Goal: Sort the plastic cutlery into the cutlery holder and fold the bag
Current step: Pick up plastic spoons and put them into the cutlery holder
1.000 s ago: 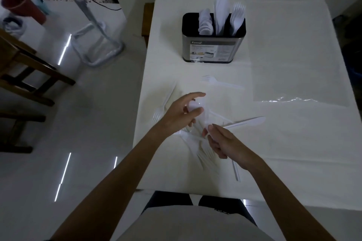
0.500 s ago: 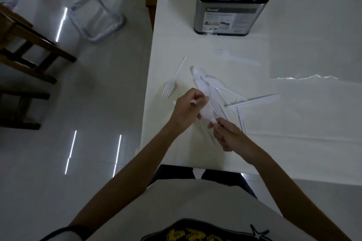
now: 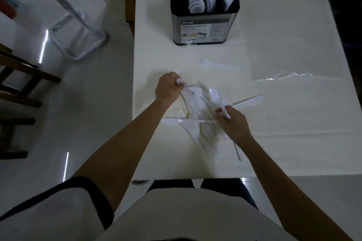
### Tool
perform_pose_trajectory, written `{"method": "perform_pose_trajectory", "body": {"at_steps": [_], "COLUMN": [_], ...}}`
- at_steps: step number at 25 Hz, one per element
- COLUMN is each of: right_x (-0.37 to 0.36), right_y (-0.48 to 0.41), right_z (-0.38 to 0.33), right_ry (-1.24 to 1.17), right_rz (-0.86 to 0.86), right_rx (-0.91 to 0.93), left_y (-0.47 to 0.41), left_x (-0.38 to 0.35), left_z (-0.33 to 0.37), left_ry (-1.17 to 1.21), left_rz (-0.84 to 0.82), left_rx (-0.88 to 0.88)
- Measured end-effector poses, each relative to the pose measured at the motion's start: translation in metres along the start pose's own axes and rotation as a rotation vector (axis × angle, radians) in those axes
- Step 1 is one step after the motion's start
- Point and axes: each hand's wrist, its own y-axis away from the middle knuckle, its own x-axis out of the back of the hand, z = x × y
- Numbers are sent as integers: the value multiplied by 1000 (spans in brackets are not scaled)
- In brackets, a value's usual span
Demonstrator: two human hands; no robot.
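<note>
The right hand (image 3: 234, 123) has its grip closed on the handle of a white plastic spoon (image 3: 216, 97), bowl pointing away from the person, while the left hand (image 3: 168, 88) is closed around the ends of several white pieces at the far left of the loose cutlery pile (image 3: 199, 123) on the white table (image 3: 293, 143). Beyond the pile a lone fork (image 3: 213, 64) lies flat. Farther back stands the cutlery holder (image 3: 204, 23), already holding spoons, knives and forks in separate compartments, and the clear bag (image 3: 297, 58) lies flat to its right.
</note>
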Motion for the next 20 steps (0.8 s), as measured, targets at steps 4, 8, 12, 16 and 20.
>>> {"method": "perform_pose_trajectory", "body": {"at_steps": [4, 8, 12, 16, 20], "right_x": [-3, 1, 3, 18, 37], "right_y": [-14, -30, -34, -39, -43], "right_z": [-1, -8, -10, -4, -8], "right_ry": [91, 362, 612, 284, -104], "right_rz": [59, 83, 91, 172, 165], "right_rx": [18, 73, 253, 119, -4], "left_y": [-1, -1, 0, 3, 10], "left_x": [-3, 7, 21, 33, 29], "left_z": [5, 11, 25, 42, 60], "left_ry": [161, 394, 582, 686, 709], "left_rz": [66, 138, 256, 407, 386], "left_rx": [31, 108, 108, -22, -40]}}
